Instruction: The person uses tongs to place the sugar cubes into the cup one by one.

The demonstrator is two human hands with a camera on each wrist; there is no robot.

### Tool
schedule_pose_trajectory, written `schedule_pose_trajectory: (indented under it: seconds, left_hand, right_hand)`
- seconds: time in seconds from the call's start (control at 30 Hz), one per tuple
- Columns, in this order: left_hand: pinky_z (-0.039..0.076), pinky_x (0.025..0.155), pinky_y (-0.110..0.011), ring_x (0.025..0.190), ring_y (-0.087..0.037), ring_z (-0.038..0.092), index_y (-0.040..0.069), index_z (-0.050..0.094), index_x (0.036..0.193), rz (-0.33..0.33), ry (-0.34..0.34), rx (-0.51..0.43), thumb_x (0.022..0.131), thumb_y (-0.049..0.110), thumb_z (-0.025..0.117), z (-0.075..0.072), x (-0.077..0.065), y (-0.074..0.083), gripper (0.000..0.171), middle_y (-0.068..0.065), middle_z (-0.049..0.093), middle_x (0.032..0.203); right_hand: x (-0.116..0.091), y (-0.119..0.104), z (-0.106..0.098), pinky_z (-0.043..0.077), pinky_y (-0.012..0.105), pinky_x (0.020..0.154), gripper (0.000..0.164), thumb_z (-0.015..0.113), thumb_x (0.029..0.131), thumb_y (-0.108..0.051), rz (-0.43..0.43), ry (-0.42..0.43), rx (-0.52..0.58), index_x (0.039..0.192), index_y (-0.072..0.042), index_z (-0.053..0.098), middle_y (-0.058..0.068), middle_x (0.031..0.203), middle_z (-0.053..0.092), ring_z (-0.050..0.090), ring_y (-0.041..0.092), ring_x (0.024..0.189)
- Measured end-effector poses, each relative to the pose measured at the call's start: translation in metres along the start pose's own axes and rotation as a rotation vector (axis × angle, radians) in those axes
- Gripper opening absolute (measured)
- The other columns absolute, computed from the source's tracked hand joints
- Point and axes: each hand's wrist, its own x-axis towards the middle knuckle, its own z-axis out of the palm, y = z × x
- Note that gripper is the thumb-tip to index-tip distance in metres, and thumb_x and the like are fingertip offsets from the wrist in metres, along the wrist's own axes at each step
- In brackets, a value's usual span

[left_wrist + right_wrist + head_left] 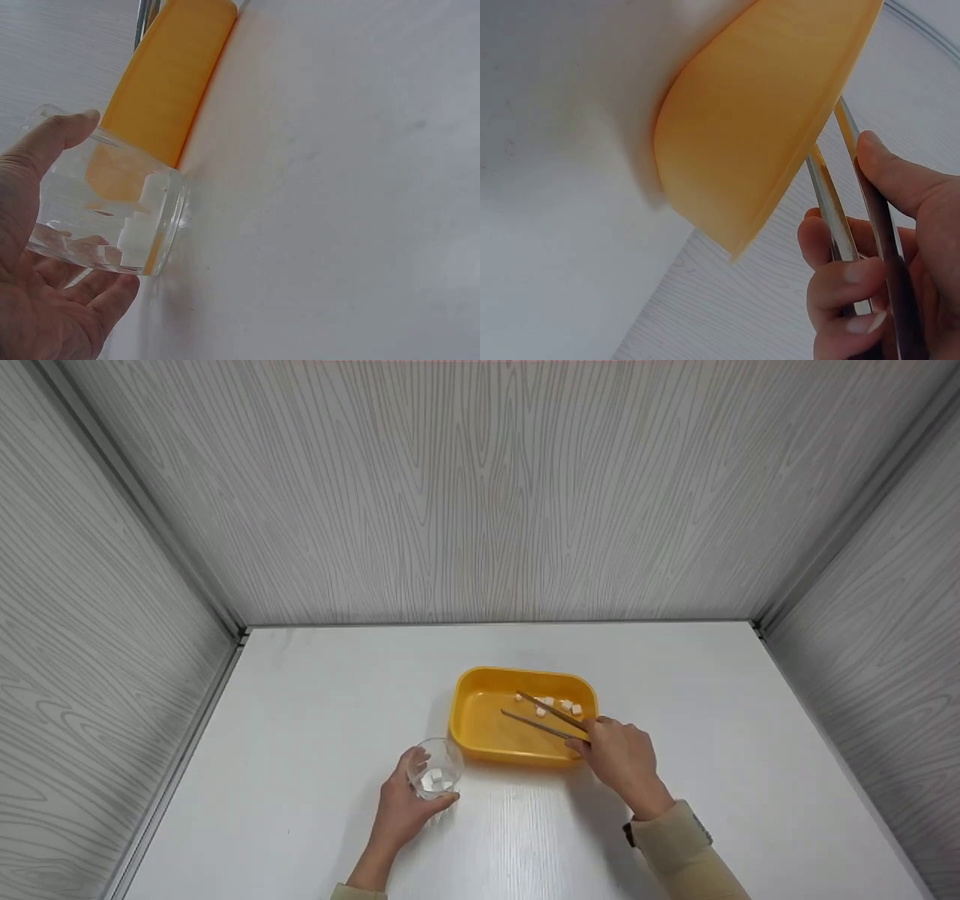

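Note:
My left hand (pixel 403 808) grips a clear glass (pixel 112 195) from the side, with the thumb and fingers around it. A few white cubes (pixel 437 780) lie at the bottom of the glass. In my right hand (pixel 622 755) is a pair of metal tongs (pixel 870 202), pinched between thumb and fingers. The two tong arms stand apart over a yellow tray (pixel 480 739), nothing between their tips. Several small white cubes (pixel 567 706) lie toward the tray's back right. In the right wrist view the tray wall hides the tong tips.
The tray sits on a white table (pixel 315 720), just beyond the glass and to its right. Grey wood-grain panels (pixel 487 495) rise behind the table and on both sides.

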Motion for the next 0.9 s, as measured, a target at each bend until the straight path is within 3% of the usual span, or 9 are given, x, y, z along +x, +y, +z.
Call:
schedule_pose_trajectory:
  seconds: [0.6,0.9]
  left_hand:
    - [0.040,0.107,-0.049,0.125,-0.036,0.052,-0.001,0.040,0.142,0.008,-0.001,0.005,0.066,0.030,0.091,-0.001,0.001,-0.002,0.097,-0.017,0.056,0.135]
    - [0.041,0.107,-0.048,0.126,-0.036,0.052,-0.001,0.040,0.142,0.010,-0.008,-0.004,0.066,0.030,0.091,-0.001,0.001,-0.001,0.097,-0.017,0.056,0.136]
  right_hand:
    - [0.017,0.005,0.005,0.043,0.034,0.042,0.035,0.077,0.084,-0.038,0.068,-0.106,-0.037,0.091,-0.004,0.071,0.005,0.065,0.056,0.045,0.020,0.048]
    - [0.024,0.005,0.010,0.041,0.033,0.041,0.035,0.078,0.084,-0.038,0.074,-0.103,-0.033,0.088,-0.004,0.072,0.007,0.065,0.060,0.046,0.020,0.048]
